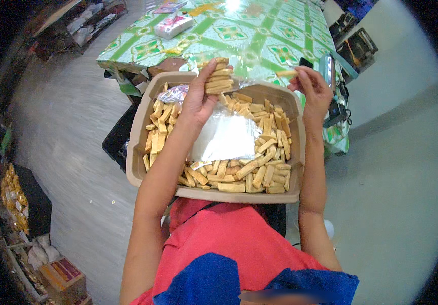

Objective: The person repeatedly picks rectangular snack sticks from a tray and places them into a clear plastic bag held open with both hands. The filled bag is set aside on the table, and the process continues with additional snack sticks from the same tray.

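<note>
My left hand grips a stack of pale yellow snack sticks, which appear to sit in a clear plastic bag. To the right, my right hand pinches a single snack stick between thumb and fingers, above the table edge. Below both hands rests a beige plastic tub with many loose snack sticks in it. A pile of clear plastic bags lies on the sticks in the middle. Near the tub's far left corner is a shiny printed packet, partly behind my left hand.
Beyond the tub stands a table with a green patterned cover. On it is a white and pink pack. Small appliances sit along its right side. At left on the floor are a black container of packed snacks and a cardboard box.
</note>
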